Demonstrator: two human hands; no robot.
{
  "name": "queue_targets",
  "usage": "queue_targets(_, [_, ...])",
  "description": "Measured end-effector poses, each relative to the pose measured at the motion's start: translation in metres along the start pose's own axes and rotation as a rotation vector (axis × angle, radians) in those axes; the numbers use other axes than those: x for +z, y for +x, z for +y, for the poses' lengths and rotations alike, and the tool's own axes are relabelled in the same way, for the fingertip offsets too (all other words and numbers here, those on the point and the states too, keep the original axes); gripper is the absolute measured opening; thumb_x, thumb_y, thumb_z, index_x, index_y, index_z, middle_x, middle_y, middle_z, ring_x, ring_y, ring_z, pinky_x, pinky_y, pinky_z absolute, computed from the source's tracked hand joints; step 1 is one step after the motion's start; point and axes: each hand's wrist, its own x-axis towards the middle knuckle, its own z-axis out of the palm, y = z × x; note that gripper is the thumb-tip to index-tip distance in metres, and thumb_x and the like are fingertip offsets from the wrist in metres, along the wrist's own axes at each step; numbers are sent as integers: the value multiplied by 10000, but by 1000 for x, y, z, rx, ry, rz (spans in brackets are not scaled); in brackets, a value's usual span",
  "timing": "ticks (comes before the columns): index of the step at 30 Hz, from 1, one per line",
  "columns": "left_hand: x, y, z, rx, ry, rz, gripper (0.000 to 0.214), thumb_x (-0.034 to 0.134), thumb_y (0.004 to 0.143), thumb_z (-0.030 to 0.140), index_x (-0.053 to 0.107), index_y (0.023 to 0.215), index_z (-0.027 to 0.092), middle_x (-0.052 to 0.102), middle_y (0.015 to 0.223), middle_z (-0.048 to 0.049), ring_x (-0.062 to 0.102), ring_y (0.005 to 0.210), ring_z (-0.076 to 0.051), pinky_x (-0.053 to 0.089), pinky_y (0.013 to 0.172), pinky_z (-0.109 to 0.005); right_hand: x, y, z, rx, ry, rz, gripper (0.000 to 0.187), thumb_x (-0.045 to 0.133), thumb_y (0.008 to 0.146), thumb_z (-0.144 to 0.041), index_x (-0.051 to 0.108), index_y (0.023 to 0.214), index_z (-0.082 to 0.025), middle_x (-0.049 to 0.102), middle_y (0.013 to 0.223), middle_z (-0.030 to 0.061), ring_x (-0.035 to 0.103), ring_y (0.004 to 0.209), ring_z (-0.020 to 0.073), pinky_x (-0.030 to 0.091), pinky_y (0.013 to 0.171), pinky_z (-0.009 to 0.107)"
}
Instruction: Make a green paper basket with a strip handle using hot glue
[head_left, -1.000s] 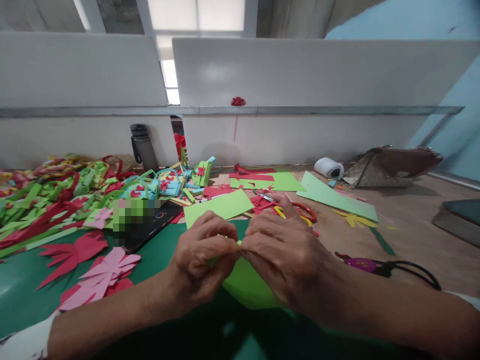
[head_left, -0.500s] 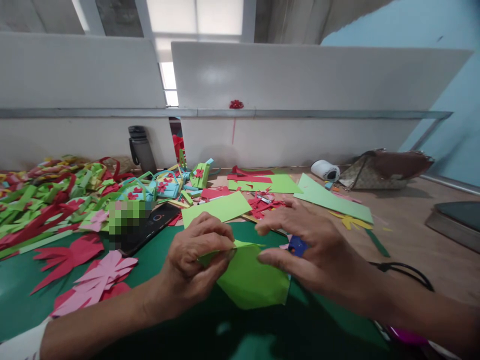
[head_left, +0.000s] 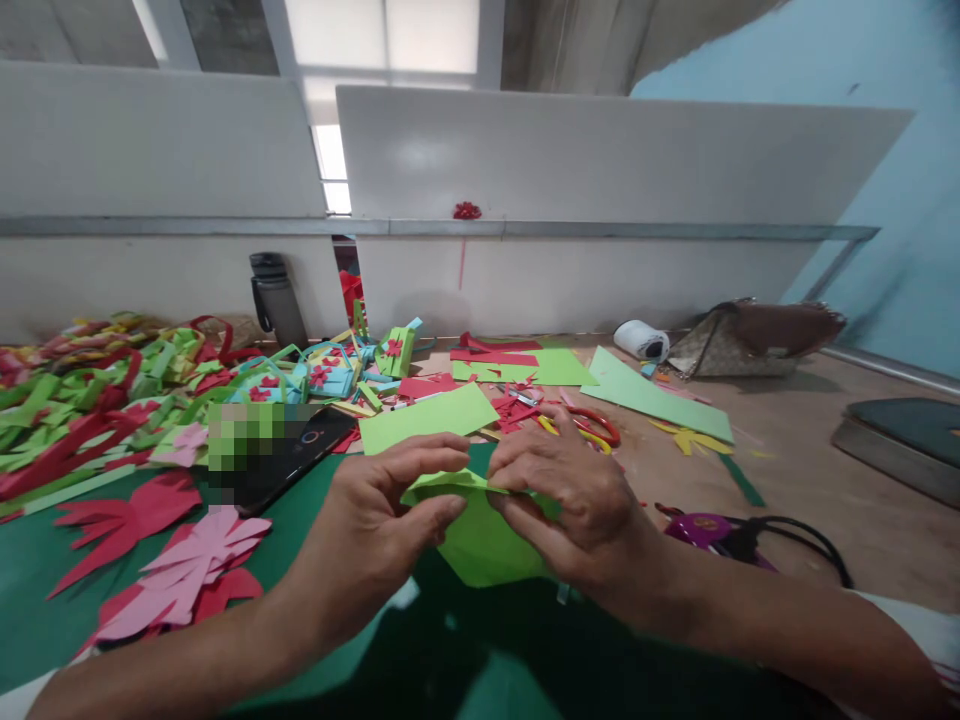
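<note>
A light green paper sheet [head_left: 487, 550], creased along its upper edge, hangs between my hands above the dark green surface. My right hand [head_left: 570, 500] is closed, pinching that folded edge between thumb and fingers. My left hand [head_left: 397, 510] is at the paper's left end, its thumb and fingers apart around the edge without gripping it. Part of the sheet is hidden behind my right fingers. Just past the right hand lie scissors [head_left: 611, 428] with red and yellow handles. Another light green sheet [head_left: 427, 418] lies beyond my left hand.
Pink paper flowers [head_left: 199, 570] and a black phone [head_left: 292, 455] lie at left, before a heap of paper pieces [head_left: 90, 400]. A dark bottle [head_left: 277, 300] stands behind. On the right are a purple corded tool [head_left: 705, 530], a thread spool [head_left: 641, 340] and a handbag [head_left: 750, 340].
My right hand has moved left and closed on the paper's folded edge. My left fingers have spread and let go of it. The scissors and purple tool have come into sight.
</note>
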Motion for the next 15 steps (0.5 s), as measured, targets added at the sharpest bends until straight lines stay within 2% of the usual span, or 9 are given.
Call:
queue_targets(2, [5,-2,1,-99,-83,-21,186,643,726,130,743,882,150,689,1104,-84,702,795,-197,553,470,-187,4,-1,1,-16,43,27,115,550,812,-78,561,761,-181,647,783,14,595,774,145,414,806,350])
queue_targets(4, [8,-2,-1,-74,-108,-14,158,642,723,118,755,828,155,709,1069,-70,702,849,-201,576,553,-182,8,-1,1,-10,99,44,119,549,809,-77,567,755,-181,643,769,18,594,764,146,437,761,333])
queue_targets(7, [7,-1,-9,83,-54,19,163,648,720,90,765,789,180,749,946,-35,707,861,-173,573,717,-169,12,-1,-3,35,146,51,121,552,804,-79,579,746,-182,648,770,23,605,756,147,458,718,319])
queue_targets(10, [4,-1,-18,258,59,26,205,641,736,83,760,825,224,761,849,14,722,745,-135,571,720,-155,9,-2,-4,48,117,25,89,559,826,-126,603,772,-181,667,791,31,612,779,153,468,751,336])
queue_targets(12, [1,-2,-22,365,165,54,222,641,743,96,751,859,251,760,855,35,723,725,-137,578,745,-181,-1,-5,0,75,62,9,43,590,832,-183,621,859,-170,684,864,52,615,850,165,466,801,339])
queue_targets(15, [-4,-3,-25,430,327,90,225,637,766,147,736,924,273,752,918,37,724,772,-166,576,813,-249,-28,-13,11,264,-121,-47,188,631,814,-228,613,991,-169,688,972,70,615,923,181,463,824,318])
